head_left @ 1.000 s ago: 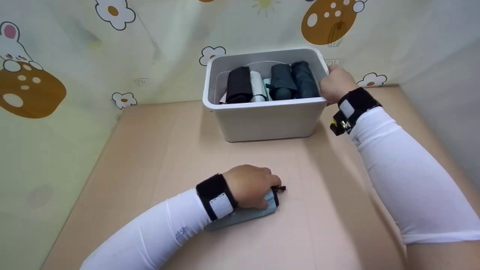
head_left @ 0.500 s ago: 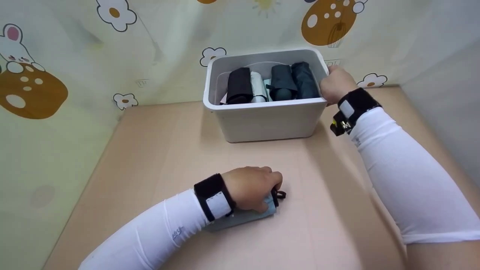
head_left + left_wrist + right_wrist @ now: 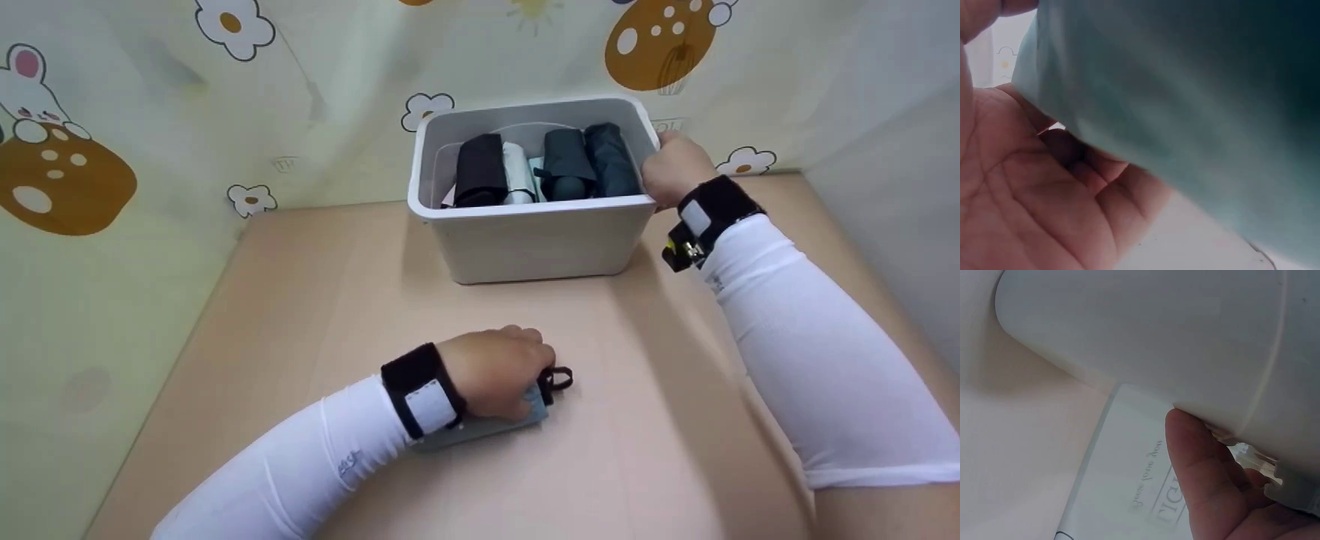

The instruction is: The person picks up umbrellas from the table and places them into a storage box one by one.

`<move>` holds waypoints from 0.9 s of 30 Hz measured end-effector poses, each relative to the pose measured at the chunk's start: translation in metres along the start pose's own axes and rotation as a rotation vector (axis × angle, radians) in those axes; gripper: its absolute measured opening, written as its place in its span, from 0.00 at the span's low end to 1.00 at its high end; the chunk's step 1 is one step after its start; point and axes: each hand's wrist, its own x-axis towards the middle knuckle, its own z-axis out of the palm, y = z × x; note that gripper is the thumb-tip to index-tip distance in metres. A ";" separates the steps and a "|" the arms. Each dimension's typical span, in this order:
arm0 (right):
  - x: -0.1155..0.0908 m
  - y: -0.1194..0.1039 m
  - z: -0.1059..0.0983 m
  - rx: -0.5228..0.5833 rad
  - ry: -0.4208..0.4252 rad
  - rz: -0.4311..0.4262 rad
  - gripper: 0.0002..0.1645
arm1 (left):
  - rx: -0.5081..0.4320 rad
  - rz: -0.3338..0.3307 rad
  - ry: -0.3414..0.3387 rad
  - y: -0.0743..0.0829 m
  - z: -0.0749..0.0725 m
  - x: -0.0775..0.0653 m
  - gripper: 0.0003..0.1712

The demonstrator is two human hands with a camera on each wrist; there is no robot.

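Note:
My left hand (image 3: pixel 495 371) curls from above round a light blue folding umbrella (image 3: pixel 487 431) near the table's front. A black loop strap (image 3: pixel 556 379) sticks out past the fingers at its right end. In the left wrist view the umbrella's blue-green cloth (image 3: pixel 1174 124) fills much of the picture, with fingers behind its edge. At the back, my right hand (image 3: pixel 677 169) grips the right end of a pale grey plastic bin (image 3: pixel 536 244). The right wrist view shows a digit against the bin's wall (image 3: pixel 1157 343) and the others at the handle opening.
Inside the bin, side by side, are a black rolled bundle (image 3: pixel 480 171), a white one (image 3: pixel 517 174) and two dark teal folded umbrellas (image 3: pixel 568 161). The wooden-toned table (image 3: pixel 322 300) meets a cartoon-printed wall covering (image 3: pixel 337 90) behind the bin.
My left hand has shifted slightly left and away from me with the umbrella, and the loop strap shows more fully. The right hand and the bin stay in place.

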 end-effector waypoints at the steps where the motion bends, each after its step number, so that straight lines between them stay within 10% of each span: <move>1: 0.000 -0.001 0.000 0.008 -0.004 0.008 0.35 | -0.014 -0.004 -0.003 -0.001 0.000 0.000 0.21; 11: -0.002 -0.003 -0.001 0.027 -0.029 0.041 0.34 | -0.099 0.017 0.023 -0.005 -0.009 -0.011 0.20; 27: 0.001 0.001 0.000 -0.014 0.004 -0.014 0.33 | -0.029 0.198 0.467 -0.003 -0.080 -0.042 0.22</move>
